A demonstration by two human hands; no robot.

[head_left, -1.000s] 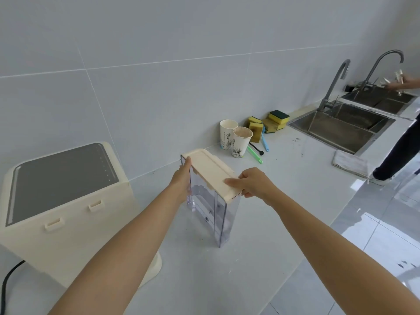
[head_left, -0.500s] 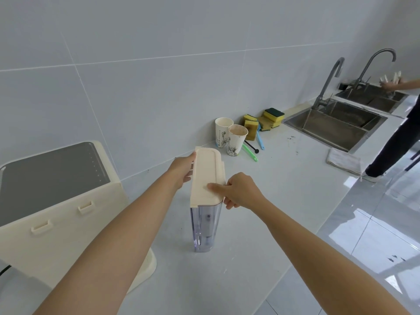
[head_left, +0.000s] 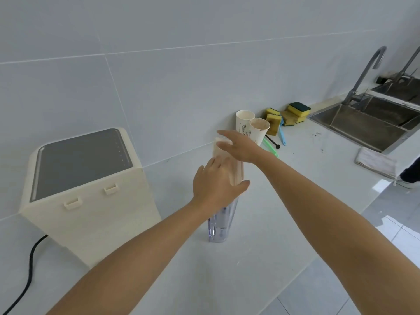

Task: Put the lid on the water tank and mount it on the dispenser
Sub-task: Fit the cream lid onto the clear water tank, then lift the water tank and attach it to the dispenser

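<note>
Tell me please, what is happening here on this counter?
A person is fitting the cream lid onto a clear water tank that stands upright on the white counter. The left hand presses on the near end of the lid, and the right hand lies flat over the far end. The dispenser stands to the left, apart from the tank, so mounting is not yet done.

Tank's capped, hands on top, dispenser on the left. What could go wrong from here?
1. The water tank is tall and narrow; the left hand and right hand both press near the lid, so it may tip.
2. The paper cups stand close behind and could get knocked.
3. The dispenser has two small hooks; misalignment likely.
</note>
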